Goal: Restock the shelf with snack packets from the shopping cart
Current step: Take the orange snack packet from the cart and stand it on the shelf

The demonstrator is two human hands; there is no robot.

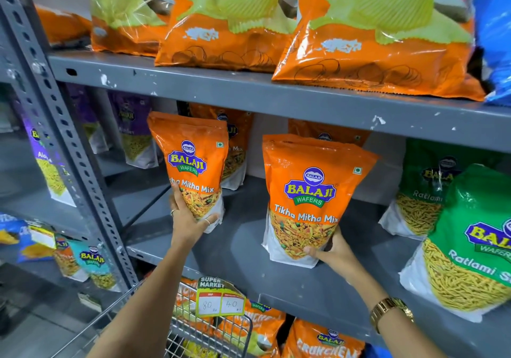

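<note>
Two orange Tikha Mitha Mix packets stood upright on the grey middle shelf (249, 241): the left hand (188, 219) gripped the left packet (190, 164), and the right hand (331, 249) gripped the right packet (309, 197) at its lower corner. Green Ratlami packets (467, 247) stood beside them, the shopping cart (210, 338) below.

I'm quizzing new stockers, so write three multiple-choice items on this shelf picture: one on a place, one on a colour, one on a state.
1. Where do the green Ratlami packets stand?
A. top shelf
B. right end of the middle shelf
C. in the cart

2. What colour are the Tikha Mitha Mix packets?
A. orange
B. purple
C. blue

3. What is the left hand doing?
A. hanging free
B. gripping the cart
C. gripping a packet

Answers: 1 B, they stand right of the right-hand mix packet. 2 A, both are orange. 3 C, its fingers wrap the left-hand mix packet; the right hand grips the other.
</note>
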